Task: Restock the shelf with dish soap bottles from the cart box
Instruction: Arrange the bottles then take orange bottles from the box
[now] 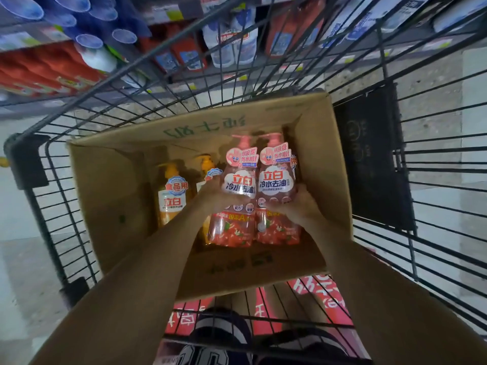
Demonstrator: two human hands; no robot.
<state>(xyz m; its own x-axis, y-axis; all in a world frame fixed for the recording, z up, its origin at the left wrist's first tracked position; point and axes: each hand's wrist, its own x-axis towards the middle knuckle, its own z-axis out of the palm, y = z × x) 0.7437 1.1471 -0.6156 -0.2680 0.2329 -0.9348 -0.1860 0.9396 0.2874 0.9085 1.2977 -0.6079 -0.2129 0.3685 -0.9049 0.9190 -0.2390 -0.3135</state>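
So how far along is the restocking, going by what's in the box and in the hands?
Early or midway: the cardboard box looks partly emptied. In hand: the left hand and right hand each hold a pink bottle above the box. Left: placing both on the shelf, then the orange bottles still in the box.

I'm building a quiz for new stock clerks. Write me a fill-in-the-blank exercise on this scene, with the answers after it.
1. The left hand and right hand together hold ____ pink bottles side by side.
2. The cardboard box sits inside a wire ____.
3. The bottles standing at the left of the box are ____ in colour.
4. Each pink bottle is topped with a ____ dispenser.

Missing words: two; cart; orange; pump
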